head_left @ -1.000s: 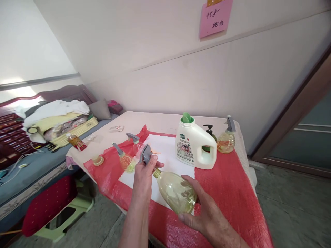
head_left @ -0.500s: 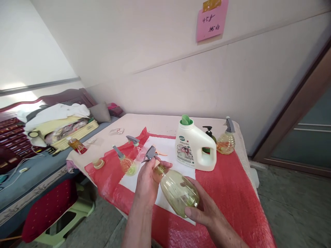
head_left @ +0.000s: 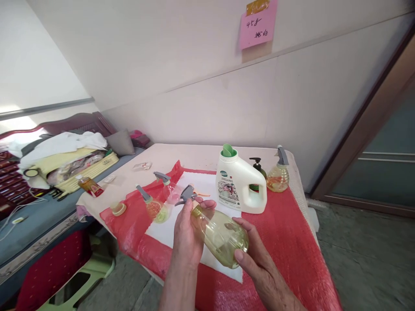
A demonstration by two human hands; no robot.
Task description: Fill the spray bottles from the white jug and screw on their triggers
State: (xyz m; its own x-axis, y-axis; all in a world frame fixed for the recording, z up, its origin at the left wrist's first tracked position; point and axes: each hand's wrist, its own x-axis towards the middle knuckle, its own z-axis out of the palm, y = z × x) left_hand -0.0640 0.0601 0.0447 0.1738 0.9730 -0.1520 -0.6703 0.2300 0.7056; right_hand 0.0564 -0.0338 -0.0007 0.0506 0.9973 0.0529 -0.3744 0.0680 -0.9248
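Firstly, one clear yellow-green bottle (head_left: 225, 237), tilted, was held above the bench (head_left: 194, 153), the left hand (head_left: 188, 233) wrapped round its neck below a grey spray head (head_left: 188, 193), the right hand (head_left: 257, 257) clasping its base between thumb and fingers. Also listed, standing beyond: one white jug (head_left: 239, 177), with one dark pump bottle (head_left: 263, 171) behind it.

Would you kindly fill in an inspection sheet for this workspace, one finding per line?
Surface: red sheet and white sheet on a table
Items in hand: pale green bottle, tilted; grey spray head at its neck
Clutter: white jug, pump bottle, three other spray bottles, round cap
Hands: left hand around the bottle's neck, right hand at its base
Cables: white cable on the bed
Surroundings: pink note on the wall, red-topped stool
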